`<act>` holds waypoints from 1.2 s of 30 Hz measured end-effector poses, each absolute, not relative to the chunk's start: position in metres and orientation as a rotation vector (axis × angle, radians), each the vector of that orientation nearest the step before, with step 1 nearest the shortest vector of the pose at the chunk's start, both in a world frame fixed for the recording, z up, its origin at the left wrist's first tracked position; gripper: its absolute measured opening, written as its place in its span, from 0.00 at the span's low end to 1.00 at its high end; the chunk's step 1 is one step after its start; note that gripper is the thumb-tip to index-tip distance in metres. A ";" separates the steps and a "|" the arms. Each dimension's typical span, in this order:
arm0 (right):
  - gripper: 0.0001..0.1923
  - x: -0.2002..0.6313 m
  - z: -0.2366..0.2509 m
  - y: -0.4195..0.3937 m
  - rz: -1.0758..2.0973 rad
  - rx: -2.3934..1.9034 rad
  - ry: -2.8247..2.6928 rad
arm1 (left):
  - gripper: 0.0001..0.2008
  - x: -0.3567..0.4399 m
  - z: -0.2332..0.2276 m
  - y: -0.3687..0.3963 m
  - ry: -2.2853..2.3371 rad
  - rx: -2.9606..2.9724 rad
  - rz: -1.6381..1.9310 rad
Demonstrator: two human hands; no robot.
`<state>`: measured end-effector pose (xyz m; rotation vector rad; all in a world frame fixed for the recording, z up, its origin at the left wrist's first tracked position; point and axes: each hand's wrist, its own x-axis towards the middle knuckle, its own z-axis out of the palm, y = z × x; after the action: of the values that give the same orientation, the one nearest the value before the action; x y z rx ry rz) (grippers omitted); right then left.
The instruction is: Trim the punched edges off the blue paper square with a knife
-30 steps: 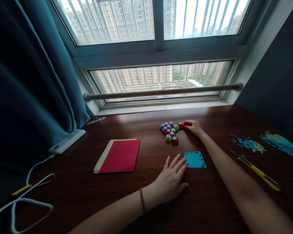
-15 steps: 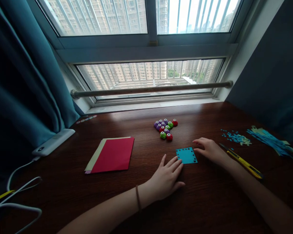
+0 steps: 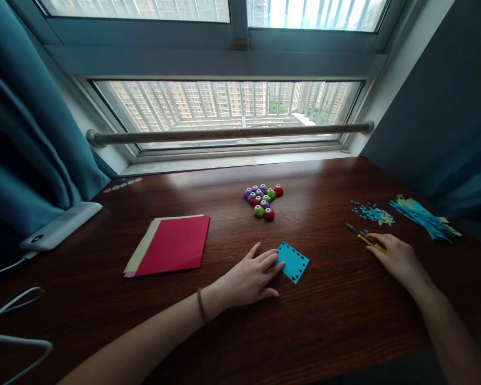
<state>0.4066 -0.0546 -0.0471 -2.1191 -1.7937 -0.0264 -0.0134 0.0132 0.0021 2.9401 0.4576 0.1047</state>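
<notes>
knife (image 3: 365,238) under right hand (image 3: 396,259) at 3 o'clock, grip not visibly clenched; blade could nick fingers. left hand (image 3: 248,278) flat, released, pinning card (image 3: 292,261); card may slide on counter (image 3: 328,321).

Right hand (image 3: 396,259): I have drawn it back from the red punch at the far cluster, past the blue paper square (image 3: 293,261), out right onto the yellow utility knife (image 3: 366,238). Blue paper square: now turned cornerwise, shifted left under my left hand (image 3: 250,278) fingertips.
</notes>
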 end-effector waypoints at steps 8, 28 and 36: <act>0.15 0.375 -0.017 -0.058 0.172 -1.954 -1.826 | 0.33 -0.013 0.012 0.026 0.460 2.982 0.149; 0.10 0.235 0.023 0.011 0.083 -1.478 -2.815 | 0.32 -0.014 -0.009 -0.006 0.608 3.011 0.167; 0.06 0.223 0.017 0.021 -0.013 -1.426 -2.944 | 0.32 -0.014 -0.011 -0.005 0.605 3.016 0.180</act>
<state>0.2227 0.0209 0.0169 -1.4262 -2.9442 -0.0130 -0.0140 -0.0052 -0.0111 3.0164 0.6051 0.1803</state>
